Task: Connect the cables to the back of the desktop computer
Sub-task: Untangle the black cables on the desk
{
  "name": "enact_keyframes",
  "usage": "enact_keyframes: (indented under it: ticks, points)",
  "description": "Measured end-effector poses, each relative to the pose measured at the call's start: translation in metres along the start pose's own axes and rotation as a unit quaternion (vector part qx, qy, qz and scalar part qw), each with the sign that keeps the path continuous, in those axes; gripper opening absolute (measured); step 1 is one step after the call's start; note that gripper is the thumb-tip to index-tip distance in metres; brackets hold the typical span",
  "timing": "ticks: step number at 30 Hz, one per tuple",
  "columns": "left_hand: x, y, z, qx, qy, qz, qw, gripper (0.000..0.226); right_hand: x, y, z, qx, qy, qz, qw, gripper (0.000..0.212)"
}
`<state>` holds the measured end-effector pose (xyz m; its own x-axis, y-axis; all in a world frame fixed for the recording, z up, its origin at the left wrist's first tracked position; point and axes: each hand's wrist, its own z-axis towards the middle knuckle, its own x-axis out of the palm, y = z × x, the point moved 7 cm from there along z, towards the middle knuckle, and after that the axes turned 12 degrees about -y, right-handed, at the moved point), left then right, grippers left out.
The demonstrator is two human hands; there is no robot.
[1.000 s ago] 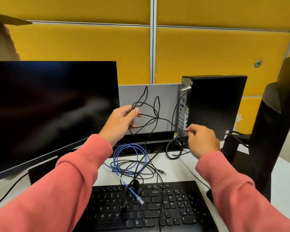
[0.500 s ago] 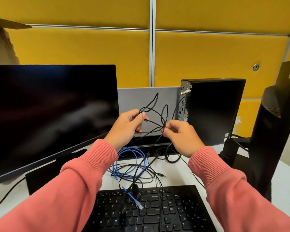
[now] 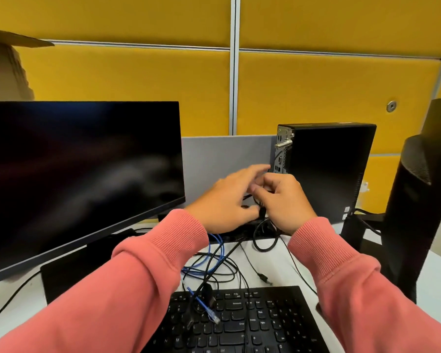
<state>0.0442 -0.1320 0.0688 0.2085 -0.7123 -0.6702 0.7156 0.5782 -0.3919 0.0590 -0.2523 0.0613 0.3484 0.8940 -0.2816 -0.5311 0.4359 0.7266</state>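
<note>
The desktop computer (image 3: 326, 171) stands upright at the rear right of the surface (image 3: 273, 261), its port-bearing back panel (image 3: 280, 154) turned leftward toward the grey divider (image 3: 224, 159). No plug is seen seated in the panel. A thin black cable (image 3: 261, 212) is held just left of and below the panel: the right hand (image 3: 283, 202) is curled, its fingers (image 3: 270, 186) pinching the cable, while the left hand (image 3: 229, 200) is extended with fingers (image 3: 255, 171) nearly straight and spread narrowly toward the lower ports. Whether the left hand holds the cable cannot be told, since motion blur obscures the contact.

Compared with 0.5 s ago, when the tangle of loops was held raised between 2 separated hands, the loops have been drawn down and the hands brought together close to the panel. The change is judged to mark a shift from untangling toward finding a plug end for insertion.

On the surface below lie a coiled blue network cable (image 3: 215, 253), further black cables (image 3: 262, 244) and a loose audio-type plug (image 3: 264, 278); several trail over the black keyboard (image 3: 252, 324). A dark monitor (image 3: 79, 171) stands at left, and the back of a 2nd monitor (image 3: 423, 189) at right.
</note>
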Motion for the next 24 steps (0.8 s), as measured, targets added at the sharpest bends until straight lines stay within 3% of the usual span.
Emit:
enact_keyframes:
  ticks: [1,3,7,11,16,19,22,24]
  points:
    - [0.01,0.009,-0.002,-0.042,0.042,-0.054,0.997,0.073,0.001,0.005,-0.001,-0.009,0.017,0.025,1.0,0.022]
    - [0.018,0.017,-0.004,-0.075,0.054,-0.132,0.987,0.057,0.0,0.009,-0.003,-0.024,0.037,0.034,0.998,0.02]
    - [0.0,0.038,-0.003,-0.045,0.004,0.005,0.999,0.003,-0.025,0.002,-0.001,-0.034,-0.055,-0.013,0.998,0.017]
    - [-0.025,0.073,-0.008,-0.077,0.024,0.199,0.977,0.023,-0.045,-0.003,0.0,-0.02,-0.155,-0.022,0.987,0.018]
    - [-0.045,0.071,-0.007,-0.082,-0.001,0.272,0.959,0.021,-0.045,-0.014,-0.001,-0.003,-0.2,-0.078,0.977,0.02]
    - [-0.053,0.061,-0.001,-0.038,-0.038,0.357,0.932,0.011,-0.035,-0.025,0.0,0.017,-0.153,-0.185,0.971,0.02]
    - [-0.042,0.043,0.004,0.018,-0.022,0.367,0.93,0.028,-0.017,-0.019,-0.006,0.009,-0.05,-0.334,0.941,0.036]
    - [-0.035,0.029,0.01,0.053,-0.025,0.384,0.922,0.026,-0.004,-0.007,-0.009,0.011,0.006,-0.303,0.953,0.044]
